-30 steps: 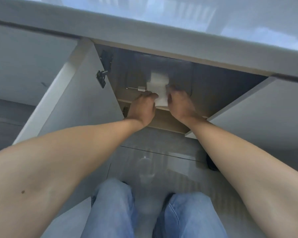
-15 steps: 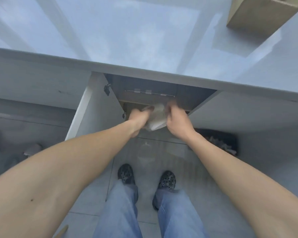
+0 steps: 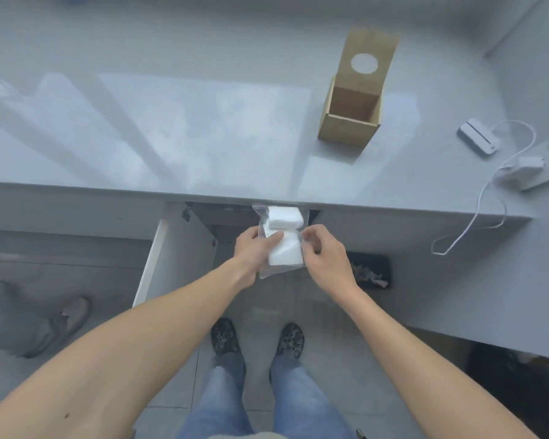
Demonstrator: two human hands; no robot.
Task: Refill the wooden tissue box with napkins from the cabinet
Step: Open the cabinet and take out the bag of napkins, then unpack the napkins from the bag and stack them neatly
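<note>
- My left hand [image 3: 255, 248] has its grip closed on the left edge of a clear plastic bag of napkins [image 3: 282, 240], thumb laid across the front of the white stack.
- My right hand [image 3: 322, 255] pinches the right edge of the same bag between thumb and fingertips; this grip is narrow and holds the plastic only.
- The bag hangs upright between both hands, in front of the counter edge [image 3: 203, 193] and above the floor, clear of the cabinet opening.
- Contents: two white folded napkin stacks are visible, one lying across the top, one below it. The count of napkins cannot be told.
- The cabinet door [image 3: 171, 248] stands open to my left; the dark cabinet interior [image 3: 222, 217] shows behind the bag.
- The wooden tissue box [image 3: 351, 122] stands on the counter, well apart from the bag, farther back and to the right. Its lid [image 3: 366, 58], with a round hole, is raised behind it, and the inside shows bare wood.
- A small white device [image 3: 477, 137] and a white charger with cable [image 3: 526, 163] lie on the counter to the right of the box.
- Both of my feet in dark patterned shoes [image 3: 257, 340] stand on the tiled floor below the bag.
</note>
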